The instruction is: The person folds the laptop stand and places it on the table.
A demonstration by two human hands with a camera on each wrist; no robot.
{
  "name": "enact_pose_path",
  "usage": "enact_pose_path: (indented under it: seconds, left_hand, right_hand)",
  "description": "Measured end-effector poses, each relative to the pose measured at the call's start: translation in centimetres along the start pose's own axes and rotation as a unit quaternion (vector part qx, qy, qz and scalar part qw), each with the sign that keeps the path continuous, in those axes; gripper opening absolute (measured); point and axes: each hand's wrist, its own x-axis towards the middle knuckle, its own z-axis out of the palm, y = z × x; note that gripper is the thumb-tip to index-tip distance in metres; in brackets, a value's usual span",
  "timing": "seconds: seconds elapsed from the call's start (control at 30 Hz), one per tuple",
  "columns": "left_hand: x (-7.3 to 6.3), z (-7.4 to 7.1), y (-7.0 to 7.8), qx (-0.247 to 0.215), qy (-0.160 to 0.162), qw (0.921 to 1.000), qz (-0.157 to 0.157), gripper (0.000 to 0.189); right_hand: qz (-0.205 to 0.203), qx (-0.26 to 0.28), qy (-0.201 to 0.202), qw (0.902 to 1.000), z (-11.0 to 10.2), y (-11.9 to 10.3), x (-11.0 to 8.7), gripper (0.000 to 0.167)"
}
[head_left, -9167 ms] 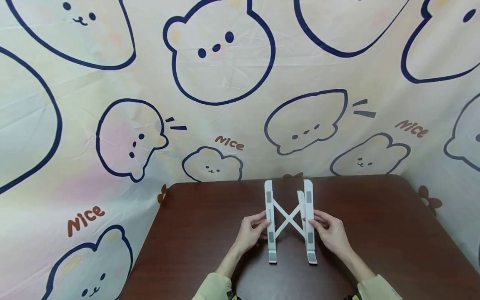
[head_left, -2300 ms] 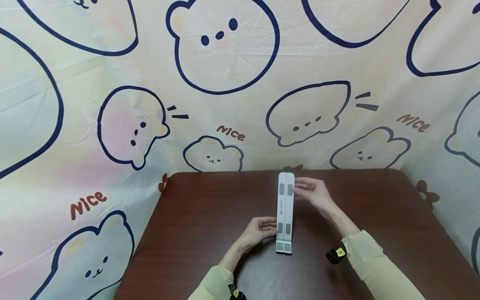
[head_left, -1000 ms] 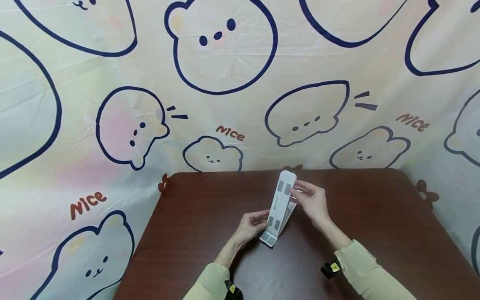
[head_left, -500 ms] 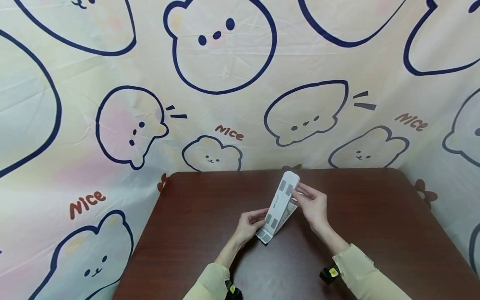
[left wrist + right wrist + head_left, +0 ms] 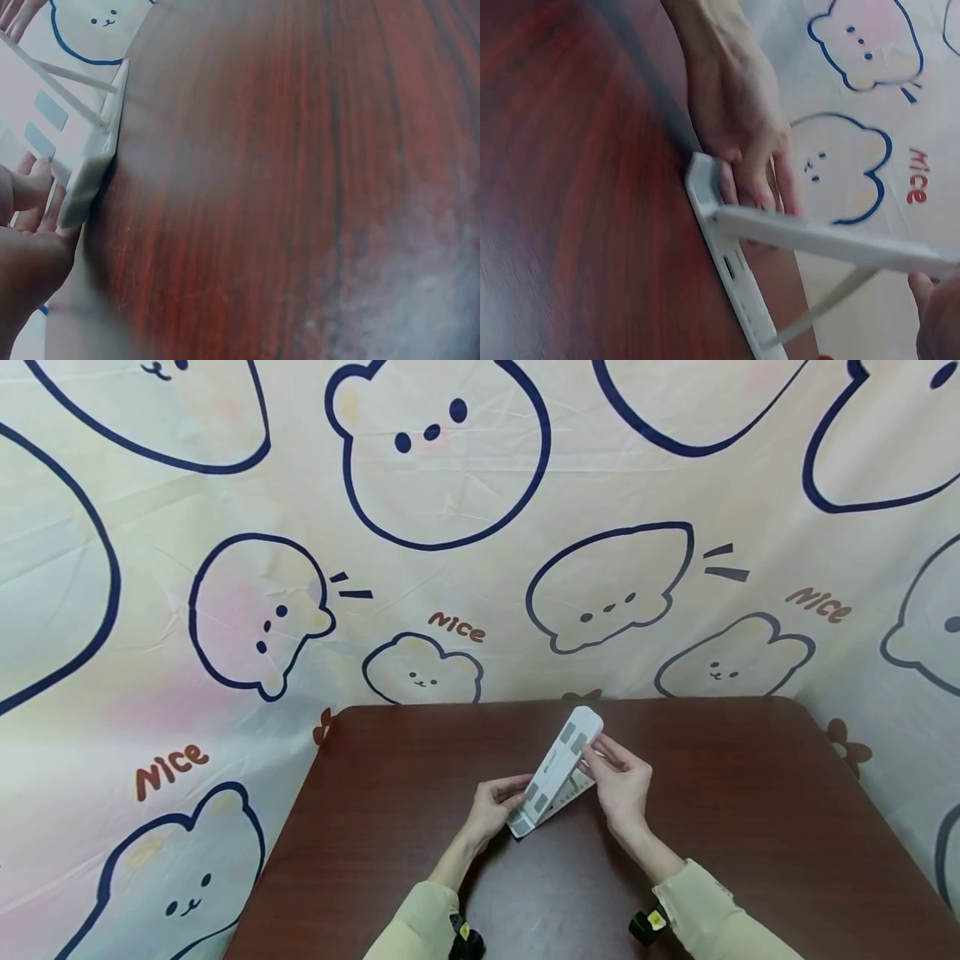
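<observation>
A white folding laptop stand (image 5: 553,770) with grey pads leans to the right over the table, its two long bars folded side by side. My left hand (image 5: 491,807) pinches its near, lipped end between thumb and fingers. Higher up, my right hand (image 5: 625,783) grips the far raised end at its right edge. From the right wrist, the stand (image 5: 739,274) shows a lower bar along the tabletop, with an upper bar lifted at an angle and a thin strut between them. The left wrist view has the pads and lipped end of the stand (image 5: 56,112) beside the left thumb.
The dark brown wooden table (image 5: 360,877) spreads around both hands. A pale cloth (image 5: 420,593) printed with cartoon bears hangs behind its back edge and along both sides. Black wrist cameras (image 5: 648,926) sit below the sleeves.
Earlier the stand was spread wide in an X; its bars then came together. Over the last second it has turned clockwise, its near end shifting left, and both hands have moved with it.
</observation>
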Motion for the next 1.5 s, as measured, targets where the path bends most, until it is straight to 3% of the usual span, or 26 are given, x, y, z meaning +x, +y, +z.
enact_pose_path:
  seconds: [0.23, 0.4, 0.5, 0.6, 0.73, 0.87, 0.9, 1.0, 1.13, 1.3, 1.5]
  left_hand:
    - [0.1, 0.2, 0.3, 0.021, 0.042, 0.9988, -0.015, 0.028]
    - [0.0, 0.3, 0.7, 0.045, 0.063, 0.9969, 0.013, 0.024]
    - [0.1, 0.0, 0.0, 0.099, 0.090, 0.9894, 0.055, 0.020]
    - [0.5, -0.8, -1.9, 0.175, 0.115, 0.9755, 0.066, 0.020]
    - [1.1, -2.2, -4.5, 0.252, 0.093, 0.9627, 0.030, 0.025]
    - [1.1, -2.8, -5.6, 0.253, 0.055, 0.9659, -0.014, 0.032]
    - [0.8, -2.6, -5.2, 0.242, 0.051, 0.9687, -0.024, 0.031]
    - [-0.9, -1.6, -1.3, 0.204, 0.048, 0.9768, -0.045, 0.028]
    - [-3.0, -0.3, 3.7, 0.171, 0.058, 0.9822, -0.051, 0.030]
    - [-3.1, 0.1, 3.4, 0.149, 0.099, 0.9831, -0.043, 0.031]
    - [-2.8, 0.2, 2.8, 0.096, 0.145, 0.9832, -0.054, 0.033]
  right_hand:
    - [-0.028, 0.036, 0.030, 0.9985, 0.5, 0.4, -0.6, 0.041]
    - [-0.027, 0.011, 0.012, 0.9995, 0.2, 0.0, -0.4, 0.041]
    - [-0.015, -0.023, -0.011, 0.9996, -0.4, -0.9, 0.3, 0.040]
    - [-0.005, -0.066, -0.040, 0.9970, -1.2, -2.1, 1.4, 0.040]
    - [-0.008, -0.121, -0.100, 0.9876, -2.0, -3.7, 3.0, 0.041]
    - [-0.003, -0.175, -0.179, 0.9682, -2.9, -4.8, 4.3, 0.046]
    - [0.002, -0.185, -0.200, 0.9622, -3.1, -4.9, 4.5, 0.048]
    - [0.013, -0.215, -0.251, 0.9437, -3.7, -5.0, 5.1, 0.057]
    - [0.030, -0.219, -0.288, 0.9320, -4.2, -4.8, 5.4, 0.061]
    - [0.046, -0.187, -0.299, 0.9345, -4.1, -4.9, 5.5, 0.060]
    - [0.056, -0.179, -0.299, 0.9358, -3.7, -5.3, 5.4, 0.058]
